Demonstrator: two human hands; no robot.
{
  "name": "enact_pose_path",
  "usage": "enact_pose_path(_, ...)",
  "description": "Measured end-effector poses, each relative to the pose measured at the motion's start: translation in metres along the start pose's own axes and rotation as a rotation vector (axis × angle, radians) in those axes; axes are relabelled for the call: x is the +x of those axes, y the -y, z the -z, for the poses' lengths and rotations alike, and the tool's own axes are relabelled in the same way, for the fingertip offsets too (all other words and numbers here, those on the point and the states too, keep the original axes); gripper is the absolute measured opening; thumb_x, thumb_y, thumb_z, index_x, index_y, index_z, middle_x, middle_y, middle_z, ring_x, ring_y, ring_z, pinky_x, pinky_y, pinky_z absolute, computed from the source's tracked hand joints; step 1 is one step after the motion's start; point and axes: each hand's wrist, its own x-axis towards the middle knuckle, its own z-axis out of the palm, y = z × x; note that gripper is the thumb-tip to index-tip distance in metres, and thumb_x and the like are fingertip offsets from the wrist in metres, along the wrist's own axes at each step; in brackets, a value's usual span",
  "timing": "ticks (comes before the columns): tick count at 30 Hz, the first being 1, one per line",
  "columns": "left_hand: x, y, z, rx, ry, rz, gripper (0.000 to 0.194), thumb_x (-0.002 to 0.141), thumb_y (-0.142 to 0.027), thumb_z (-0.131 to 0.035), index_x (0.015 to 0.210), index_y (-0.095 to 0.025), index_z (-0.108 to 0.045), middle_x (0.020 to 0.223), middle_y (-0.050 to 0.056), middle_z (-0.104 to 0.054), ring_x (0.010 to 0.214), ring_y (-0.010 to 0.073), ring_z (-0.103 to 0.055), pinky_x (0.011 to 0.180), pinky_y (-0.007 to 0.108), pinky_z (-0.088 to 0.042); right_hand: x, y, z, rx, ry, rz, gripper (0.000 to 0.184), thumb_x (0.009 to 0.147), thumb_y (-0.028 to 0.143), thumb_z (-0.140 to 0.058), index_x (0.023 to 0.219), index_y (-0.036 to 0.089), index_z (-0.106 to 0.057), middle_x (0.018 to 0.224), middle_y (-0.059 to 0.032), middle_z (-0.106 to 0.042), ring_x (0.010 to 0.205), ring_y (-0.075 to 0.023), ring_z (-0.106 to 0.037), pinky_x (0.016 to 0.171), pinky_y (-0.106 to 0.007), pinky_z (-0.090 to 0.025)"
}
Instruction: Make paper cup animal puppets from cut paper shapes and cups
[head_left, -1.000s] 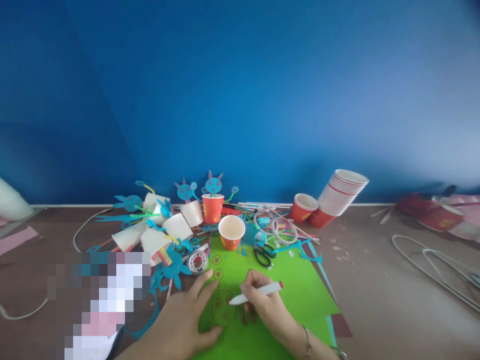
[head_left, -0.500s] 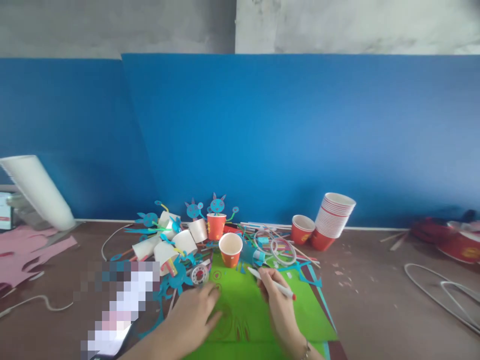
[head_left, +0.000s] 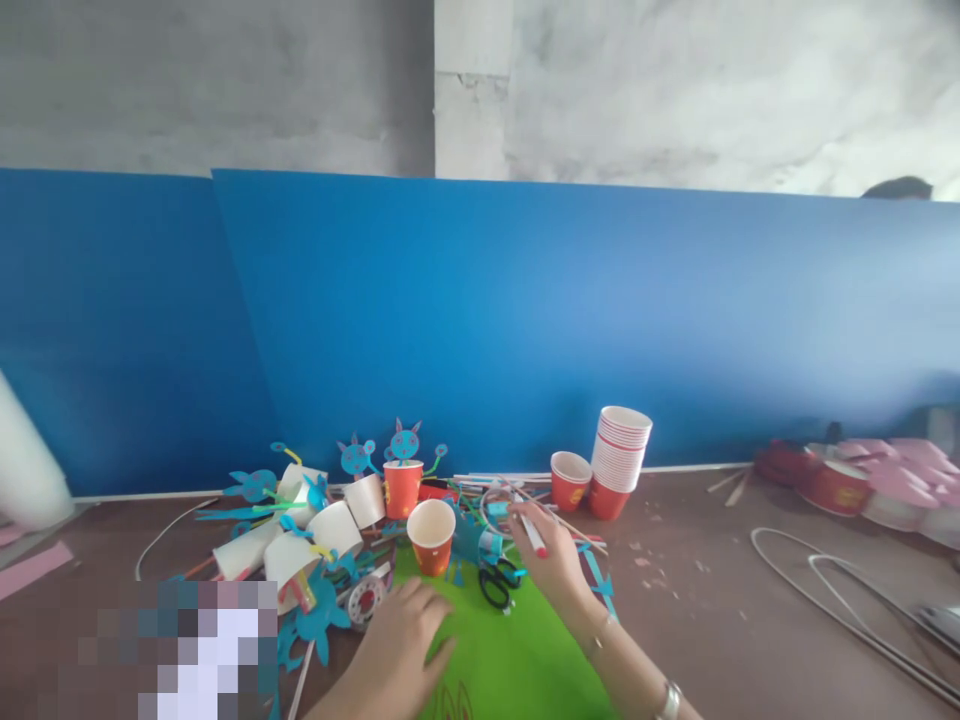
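Note:
My left hand [head_left: 409,635] lies spread on a green sheet [head_left: 517,650] that carries a few red-brown drawn shapes near its front. Above the sheet's far right part, my right hand [head_left: 553,562] is closed around a white marker [head_left: 532,535] with a red end. Black-handled scissors [head_left: 495,585] lie on the sheet between my hands. A red paper cup [head_left: 432,545] stands just beyond them. Near my left fingers sits a white tape roll [head_left: 366,600]. Sticks and blue scraps lie beyond my right hand.
Several cups with blue cut-out figures [head_left: 405,442] lie or stand at left. A stack of paper cups [head_left: 621,450] is at right, beside a single red cup [head_left: 570,482]. A blue panel [head_left: 480,320] rises behind. A white cable [head_left: 795,570] curls at far right.
My right hand has lifted the marker off toward the sticks at the back, and the scissors now show. My left hand stays on the sheet. The view has shifted right and up.

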Motion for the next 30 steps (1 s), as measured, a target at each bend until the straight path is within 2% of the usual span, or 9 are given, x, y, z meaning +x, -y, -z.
enact_pose_path(2, 0.002, 0.001, -0.001, -0.014, -0.004, 0.013, 0.018, 0.082, -0.015, -0.060, 0.098, -0.020, -0.067, 0.100, 0.006, -0.068, 0.100, 0.0258, -0.058, 0.089, 0.040, -0.045, 0.015, -0.006, -0.002, -0.136, 0.046, 0.072, 0.037, 0.079, 0.008, -0.049, 0.109, 0.022, -0.063, 0.110, -0.0079, -0.069, 0.104, -0.0248, -0.059, 0.086, -0.032, -0.043)
enact_pose_path(7, 0.002, 0.008, -0.001, -0.031, -0.053, 0.023, 0.016, 0.083, -0.014, -0.057, 0.095, -0.020, -0.067, 0.096, 0.006, -0.068, 0.095, 0.0249, -0.059, 0.086, 0.039, -0.046, 0.038, -0.011, -0.011, -0.293, 0.152, 0.076, 0.057, 0.059, -0.004, -0.053, 0.108, 0.022, -0.065, 0.097, -0.0093, -0.070, 0.098, -0.0282, -0.059, 0.082, -0.035, -0.041)
enact_pose_path(13, -0.001, 0.014, 0.006, -0.051, -0.131, 0.014, 0.015, 0.084, -0.013, -0.054, 0.089, -0.020, -0.067, 0.086, 0.004, -0.068, 0.087, 0.0229, -0.060, 0.081, 0.037, -0.046, 0.035, -0.018, -0.016, -0.357, 0.186, 0.087, 0.055, 0.062, -0.002, -0.054, 0.111, 0.021, -0.062, 0.112, -0.0095, -0.067, 0.110, -0.0274, -0.054, 0.089, -0.035, -0.037)
enact_pose_path(17, 0.000, 0.027, 0.029, -0.021, -0.122, 0.047, 0.020, 0.083, -0.011, -0.052, 0.088, -0.021, -0.068, 0.086, 0.004, -0.070, 0.088, 0.0226, -0.061, 0.082, 0.036, -0.045, 0.032, -0.019, -0.012, -0.347, 0.167, 0.085, 0.043, 0.074, 0.006, -0.054, 0.114, 0.021, -0.060, 0.115, -0.0107, -0.066, 0.110, -0.0292, -0.054, 0.086, -0.038, -0.039)
enact_pose_path(20, -0.001, 0.046, 0.056, 0.018, -0.115, 0.165, 0.026, 0.084, -0.010, -0.046, 0.088, -0.021, -0.069, 0.087, 0.005, -0.070, 0.087, 0.0218, -0.063, 0.079, 0.033, -0.046, 0.024, -0.011, -0.006, -0.260, 0.072, 0.095, 0.030, 0.082, 0.017, -0.053, 0.111, 0.021, -0.059, 0.109, -0.0102, -0.068, 0.102, -0.0290, -0.058, 0.082, -0.040, -0.042)
enact_pose_path(23, -0.005, 0.065, 0.083, 0.039, -0.103, 0.245, 0.024, 0.083, -0.011, -0.046, 0.088, -0.020, -0.069, 0.091, 0.006, -0.072, 0.092, 0.0224, -0.064, 0.082, 0.032, -0.046, 0.006, 0.009, 0.001, 0.048, -0.255, 0.156, 0.013, 0.088, 0.026, -0.051, 0.097, 0.021, -0.059, 0.091, -0.0066, -0.069, 0.084, -0.0235, -0.062, 0.076, -0.036, -0.046)
enact_pose_path(25, -0.008, 0.071, 0.094, 0.037, -0.111, 0.254, 0.024, 0.085, -0.013, -0.046, 0.088, -0.020, -0.069, 0.095, 0.005, -0.072, 0.094, 0.0218, -0.064, 0.084, 0.032, -0.045, -0.009, 0.025, 0.005, 0.223, -0.399, 0.227, 0.011, 0.090, 0.024, -0.049, 0.094, 0.021, -0.058, 0.080, -0.0041, -0.067, 0.074, -0.0202, -0.062, 0.070, -0.032, -0.047)
enact_pose_path(27, -0.008, 0.069, 0.097, 0.055, -0.128, 0.240, 0.025, 0.087, -0.016, -0.044, 0.089, -0.021, -0.068, 0.096, 0.005, -0.072, 0.094, 0.0215, -0.063, 0.083, 0.032, -0.045, -0.023, 0.039, 0.006, 0.299, -0.362, 0.380, 0.015, 0.091, 0.017, -0.044, 0.092, 0.021, -0.059, 0.070, -0.0009, -0.063, 0.062, -0.0166, -0.059, 0.062, -0.029, -0.046)
enact_pose_path(30, -0.001, 0.057, 0.088, 0.127, -0.103, 0.192, 0.027, 0.089, -0.017, -0.042, 0.088, -0.020, -0.069, 0.091, 0.005, -0.071, 0.093, 0.0222, -0.062, 0.083, 0.033, -0.044, -0.039, 0.054, 0.000, 0.330, -0.298, 0.613, 0.022, 0.093, 0.016, -0.038, 0.097, 0.021, -0.059, 0.057, 0.0033, -0.054, 0.046, -0.0128, -0.050, 0.048, -0.025, -0.041)
